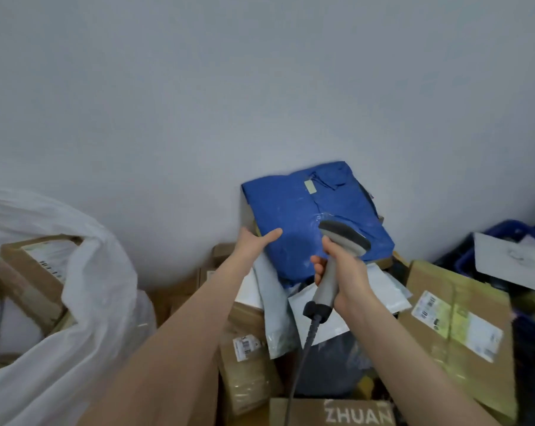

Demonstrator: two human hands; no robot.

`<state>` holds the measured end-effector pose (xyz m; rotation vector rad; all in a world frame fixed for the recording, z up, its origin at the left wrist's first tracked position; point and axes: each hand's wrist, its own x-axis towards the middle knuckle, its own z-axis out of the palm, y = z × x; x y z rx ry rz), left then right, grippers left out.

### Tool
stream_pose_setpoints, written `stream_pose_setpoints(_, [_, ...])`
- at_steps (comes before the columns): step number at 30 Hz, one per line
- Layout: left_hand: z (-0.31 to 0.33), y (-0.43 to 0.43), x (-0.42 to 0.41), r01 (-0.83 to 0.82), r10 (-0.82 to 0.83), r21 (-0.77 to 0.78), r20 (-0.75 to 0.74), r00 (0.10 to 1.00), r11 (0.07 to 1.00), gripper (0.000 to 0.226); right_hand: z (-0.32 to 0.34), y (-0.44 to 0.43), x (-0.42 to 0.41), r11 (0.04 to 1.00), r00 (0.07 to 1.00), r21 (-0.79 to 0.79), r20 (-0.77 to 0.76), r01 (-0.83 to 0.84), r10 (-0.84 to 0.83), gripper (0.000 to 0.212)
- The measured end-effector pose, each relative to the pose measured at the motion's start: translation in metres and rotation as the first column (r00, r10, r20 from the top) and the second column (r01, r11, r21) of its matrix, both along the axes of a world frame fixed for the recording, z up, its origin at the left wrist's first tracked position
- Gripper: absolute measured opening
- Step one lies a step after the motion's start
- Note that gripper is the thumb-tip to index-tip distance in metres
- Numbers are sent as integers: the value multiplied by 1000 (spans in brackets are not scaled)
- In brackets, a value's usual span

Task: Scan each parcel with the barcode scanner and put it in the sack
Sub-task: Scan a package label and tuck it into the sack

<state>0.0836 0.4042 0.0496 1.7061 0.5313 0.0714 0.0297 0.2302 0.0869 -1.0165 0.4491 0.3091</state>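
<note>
A blue plastic-wrapped parcel (pixel 303 210) is held up against the wall, tilted, above the pile. My left hand (pixel 254 241) grips its lower left edge, thumb on the blue face. My right hand (pixel 340 272) holds the grey barcode scanner (pixel 337 253) by its handle, its dark head pointing at the parcel's lower right part. The scanner's cable (pixel 300 358) hangs down toward me. The white sack (pixel 85 302) stands open at the left with a cardboard box (pixel 29 272) inside it.
Below the hands lies a heap of cardboard boxes (pixel 457 327) and white and grey mailer bags (pixel 275 318). A box marked ZHUAN (pixel 355 413) sits at the bottom edge. A dark blue crate (pixel 512 229) with a white envelope stands at the right. The grey wall fills the background.
</note>
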Motion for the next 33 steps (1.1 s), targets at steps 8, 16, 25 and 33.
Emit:
stream_pose_setpoints(8, [-27, -1, 65, -119, 76, -363, -131, 989, 924, 41, -24, -28, 21, 999, 997, 42, -72, 30, -27, 15])
stream_pose_setpoints(16, [18, 5, 62, -67, 118, -393, 108, 987, 917, 2, -10, -27, 22, 998, 998, 58, -61, 15, -11, 16])
stream_pose_setpoints(25, [114, 41, -7, -133, -59, 440, 397, 916, 888, 14, 24, -37, 1, 985, 990, 112, 37, 128, -132, 25])
stream_pose_setpoints(33, [-1, 56, -67, 140, -132, 590, -56, 990, 795, 10, 3, -28, -23, 974, 974, 34, -7, 225, -224, 22])
